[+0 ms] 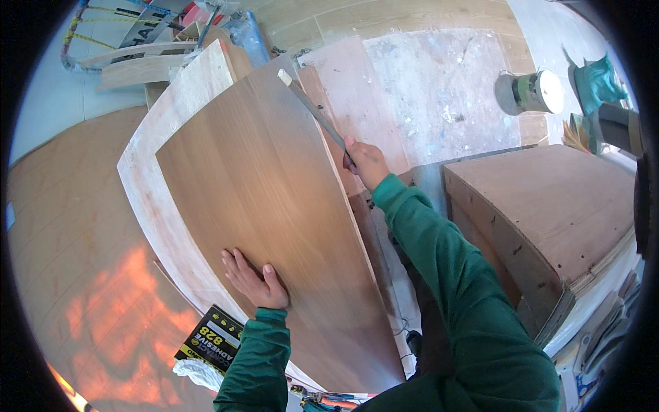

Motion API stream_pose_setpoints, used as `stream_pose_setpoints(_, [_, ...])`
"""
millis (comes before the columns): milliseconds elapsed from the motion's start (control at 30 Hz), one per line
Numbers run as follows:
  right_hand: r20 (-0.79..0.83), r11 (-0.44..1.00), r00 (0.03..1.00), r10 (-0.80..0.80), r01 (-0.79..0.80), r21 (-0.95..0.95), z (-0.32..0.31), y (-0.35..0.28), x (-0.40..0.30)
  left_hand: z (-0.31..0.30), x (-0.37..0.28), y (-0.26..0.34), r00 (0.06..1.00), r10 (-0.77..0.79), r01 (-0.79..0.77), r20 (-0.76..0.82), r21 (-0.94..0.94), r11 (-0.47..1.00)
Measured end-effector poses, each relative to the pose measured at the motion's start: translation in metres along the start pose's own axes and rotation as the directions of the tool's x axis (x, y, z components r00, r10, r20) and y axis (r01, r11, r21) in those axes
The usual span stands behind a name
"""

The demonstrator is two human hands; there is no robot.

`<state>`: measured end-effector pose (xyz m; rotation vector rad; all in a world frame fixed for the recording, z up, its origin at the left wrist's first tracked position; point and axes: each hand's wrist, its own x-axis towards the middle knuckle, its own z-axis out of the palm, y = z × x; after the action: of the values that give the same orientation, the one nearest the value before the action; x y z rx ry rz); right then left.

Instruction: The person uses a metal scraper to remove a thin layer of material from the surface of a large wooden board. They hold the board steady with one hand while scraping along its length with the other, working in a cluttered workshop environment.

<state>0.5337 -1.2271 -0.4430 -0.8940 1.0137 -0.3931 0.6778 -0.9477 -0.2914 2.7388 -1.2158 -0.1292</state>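
Observation:
A brown wood-grain panel [257,175] lies before me on a larger whitish board [149,190], which shows along its left and far sides. My left hand [256,280] rests palm down on the panel near its left edge, fingers spread, gripping nothing. In my right hand [366,160] is a long narrow grey stick [319,114] with a pale squared tip. The stick slants away to the far left, and its tip appears over the panel's far right corner. Whether the tip touches the panel I cannot tell.
A black contact adhesive can [210,337] and crumpled white cloth [198,373] are at lower left. To the right stands a plywood box [540,206]. Farther off are a white-topped bucket [538,91] and a teal bag [600,85]. Hand tools [329,401] lie by the near edge.

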Motion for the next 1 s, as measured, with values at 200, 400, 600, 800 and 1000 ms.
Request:
stream_pose_setpoints(200, [0.049, 0.999, 0.999, -0.023, 0.021, 0.028, 0.012, -0.023, -0.04, -0.001, -0.001, -0.001, 1.0, 0.017, -0.017, -0.001, 0.026, 1.0])
stream_pose_setpoints(400, [0.083, 0.999, 0.996, -0.045, 0.048, -0.027, 0.006, -0.043, -0.032, -0.006, 0.01, 0.009, 0.994, 0.106, -0.106, -0.002, -0.042, 0.994])
stream_pose_setpoints(600, [0.024, 0.987, 0.992, -0.127, 0.129, -0.097, 0.017, -0.051, -0.008, 0.014, 0.162, 0.12, 0.927, 0.334, -0.374, -0.171, -0.479, 0.794])
stream_pose_setpoints(800, [0.033, 0.988, 0.991, -0.13, 0.132, -0.083, 0.027, -0.07, -0.003, 0.033, 0.274, 0.175, 0.951, 0.174, -0.309, -0.257, -0.829, 0.466])
stream_pose_setpoints(1000, [0.05, 0.992, 0.992, -0.12, 0.122, -0.041, 0.018, -0.053, 0.003, 0.039, 0.273, 0.179, 0.952, 0.215, -0.281, -0.216, -0.897, 0.34])
